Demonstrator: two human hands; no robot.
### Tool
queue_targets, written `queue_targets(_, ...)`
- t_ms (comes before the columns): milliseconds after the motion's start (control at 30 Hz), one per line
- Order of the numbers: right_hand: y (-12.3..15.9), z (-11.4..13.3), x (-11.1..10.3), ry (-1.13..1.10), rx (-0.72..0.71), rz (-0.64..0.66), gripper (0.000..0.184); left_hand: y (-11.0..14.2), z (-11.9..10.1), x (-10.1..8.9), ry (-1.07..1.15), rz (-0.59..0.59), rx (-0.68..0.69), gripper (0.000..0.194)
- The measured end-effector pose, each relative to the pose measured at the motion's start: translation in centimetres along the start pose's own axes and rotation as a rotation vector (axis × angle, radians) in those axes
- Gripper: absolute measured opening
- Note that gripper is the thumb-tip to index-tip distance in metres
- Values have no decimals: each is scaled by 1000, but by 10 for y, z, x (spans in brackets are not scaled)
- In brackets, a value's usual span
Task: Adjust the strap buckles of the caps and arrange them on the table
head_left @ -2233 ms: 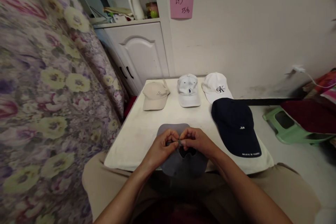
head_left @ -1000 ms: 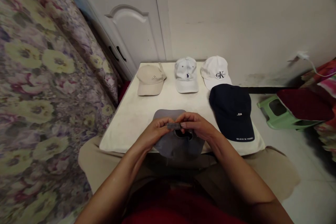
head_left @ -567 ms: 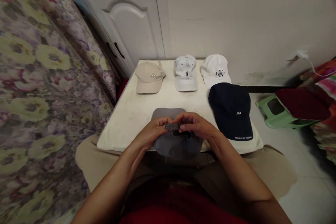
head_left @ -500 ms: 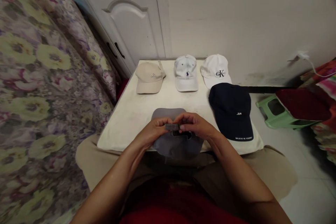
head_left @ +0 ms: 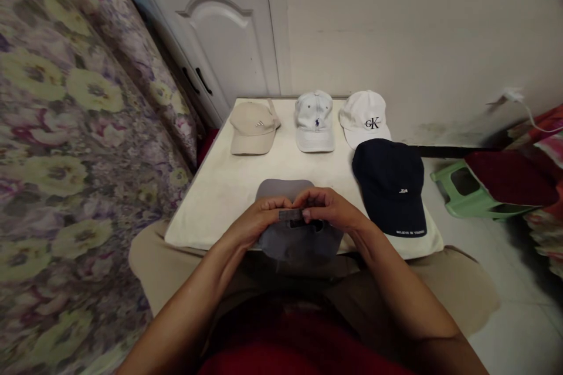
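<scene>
A grey baseball cap [head_left: 299, 246] lies at the table's near edge, its brim pointing away from me and its back opening towards me. Across that opening runs a dark adjustment strap [head_left: 290, 215]. My left hand [head_left: 259, 217] is closed on the strap's left part, thumb along it. Fingers of my right hand [head_left: 328, 209] pinch the strap's right end, where a small buckle may be; the fingers hide it. Both hands meet over the middle of the cap.
On the cream-covered table [head_left: 211, 199] stand a beige cap [head_left: 253, 126], a pale blue cap [head_left: 314, 120], a white cap [head_left: 363, 117] and a navy cap [head_left: 389, 184]. A floral curtain [head_left: 65, 187] hangs left. A green stool [head_left: 455, 187] stands right, and a white cabinet [head_left: 220, 29] behind.
Both hands stay on the cap's strap, the fingers shifting slightly. The strap's right end now sits a little closer to my right fingertips. The whole view has shifted slightly.
</scene>
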State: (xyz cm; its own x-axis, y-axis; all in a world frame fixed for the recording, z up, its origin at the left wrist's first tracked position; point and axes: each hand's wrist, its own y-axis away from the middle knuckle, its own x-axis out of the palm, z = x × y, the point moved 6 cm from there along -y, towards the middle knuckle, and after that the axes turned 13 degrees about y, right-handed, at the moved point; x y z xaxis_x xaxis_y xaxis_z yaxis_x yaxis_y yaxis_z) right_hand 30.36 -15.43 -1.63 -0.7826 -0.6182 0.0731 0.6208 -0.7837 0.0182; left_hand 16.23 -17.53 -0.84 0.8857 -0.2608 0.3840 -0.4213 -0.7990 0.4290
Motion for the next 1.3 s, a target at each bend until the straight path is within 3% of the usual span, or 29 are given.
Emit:
queue_targets(600, 3, 9, 4, -13, -74, 44, 28, -2, 9, 2, 130, 59, -22, 26)
queue_targets(833, 4, 12, 0, 103, -116, 19, 23, -1, 1, 3, 38, 12, 47, 25)
queue_targets(900, 8, 20, -5, 237, -122, -52, 22, 0, -2, 5, 18, 1, 70, 25)
queue_targets(1033, 28, 42, -18, 522, -86, -437, 17, 3, -5, 9, -57, -25, 106, 24)
queue_targets(1167, 35, 45, 10, 420, 19, -249, 19, 4, -10, 13, -152, -52, 190, 26)
queue_targets(1300, 31, 39, 21, 393, -2, -218, 16, 5, -11, 15, -209, -53, 224, 27)
